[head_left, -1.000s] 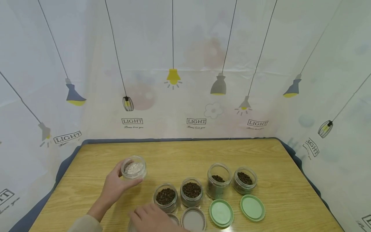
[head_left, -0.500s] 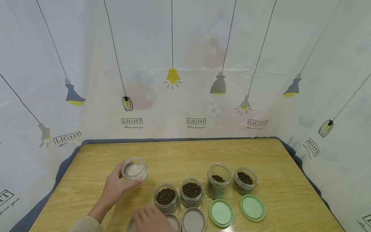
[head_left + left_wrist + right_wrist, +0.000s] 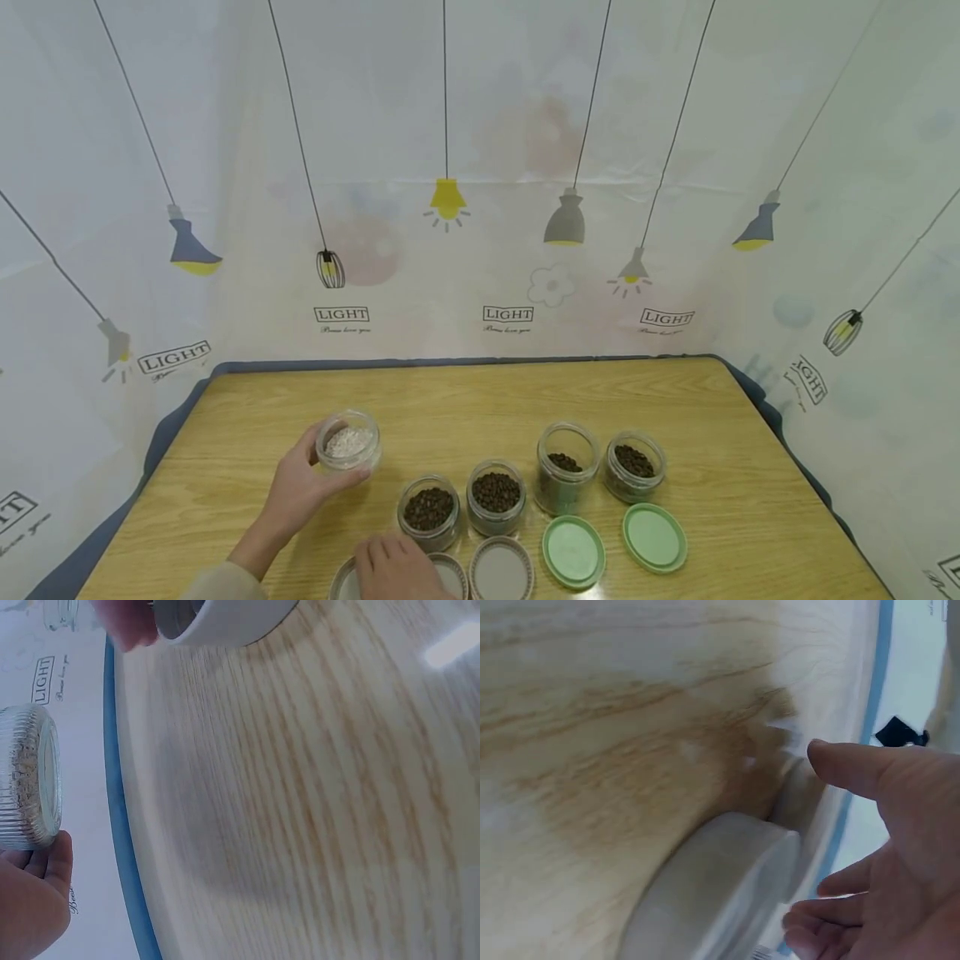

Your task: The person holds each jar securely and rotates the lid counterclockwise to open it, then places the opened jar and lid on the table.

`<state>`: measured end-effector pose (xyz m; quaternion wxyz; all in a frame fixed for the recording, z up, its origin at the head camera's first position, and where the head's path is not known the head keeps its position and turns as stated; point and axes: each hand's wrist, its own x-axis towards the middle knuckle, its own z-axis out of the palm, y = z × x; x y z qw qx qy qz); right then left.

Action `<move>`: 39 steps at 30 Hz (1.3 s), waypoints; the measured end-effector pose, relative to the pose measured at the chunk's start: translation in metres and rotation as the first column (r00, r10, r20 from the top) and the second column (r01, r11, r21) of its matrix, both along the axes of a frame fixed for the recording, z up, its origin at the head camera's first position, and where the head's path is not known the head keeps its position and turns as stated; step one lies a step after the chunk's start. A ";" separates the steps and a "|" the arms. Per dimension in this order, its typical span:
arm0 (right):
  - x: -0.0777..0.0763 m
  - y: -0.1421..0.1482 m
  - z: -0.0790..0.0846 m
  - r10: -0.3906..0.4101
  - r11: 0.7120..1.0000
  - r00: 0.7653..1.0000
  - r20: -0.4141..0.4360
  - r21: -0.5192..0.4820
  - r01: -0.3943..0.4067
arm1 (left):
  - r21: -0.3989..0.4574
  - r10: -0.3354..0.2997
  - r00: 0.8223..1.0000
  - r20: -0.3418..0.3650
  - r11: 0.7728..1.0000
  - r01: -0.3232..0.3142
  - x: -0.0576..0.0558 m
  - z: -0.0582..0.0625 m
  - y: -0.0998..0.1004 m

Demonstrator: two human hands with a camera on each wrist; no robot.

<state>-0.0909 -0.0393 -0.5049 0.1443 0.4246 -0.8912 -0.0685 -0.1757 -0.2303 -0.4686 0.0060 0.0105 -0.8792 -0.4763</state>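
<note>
My left hand (image 3: 300,492) grips a ribbed glass jar (image 3: 349,454) from its left side, above the table. White grains (image 3: 348,442) lie inside this jar, which has no lid on. In the left wrist view the jar (image 3: 28,776) appears with fingers (image 3: 58,859) under its side. At the near edge my right hand (image 3: 396,568) hovers over two grey-white lids (image 3: 345,582). The right wrist view has the thumb and fingers of that hand (image 3: 900,877) apart, with a lid (image 3: 705,892) lying beside them on the table. Nothing shows between them.
Two short glass jars of dark beans, one (image 3: 428,510) and another (image 3: 496,502), stand mid-table. Farther right are a taller bean jar (image 3: 558,492) and a short one (image 3: 634,468). Before them lie a grey lid (image 3: 501,570) and green lids (image 3: 573,552) (image 3: 654,538).
My right hand has drawn back to the right, uncovering more of the leftmost lid. The left hand and its jar have sunk very slightly.
</note>
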 end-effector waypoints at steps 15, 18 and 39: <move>-0.009 0.060 0.056 0.049 0.978 0.994 -0.102 -0.198 -0.069 | -0.049 -0.041 0.998 -0.044 0.998 0.038 0.004 -0.012 -0.007; -0.014 0.076 0.073 -0.013 0.986 0.999 0.038 -0.165 0.019 | -0.056 -0.057 0.996 -0.069 0.997 0.053 0.006 -0.016 -0.008; -0.031 0.172 0.113 -0.284 0.888 0.944 0.170 -0.324 0.326 | -0.058 -0.171 0.985 -0.012 0.984 0.170 0.030 -0.034 -0.013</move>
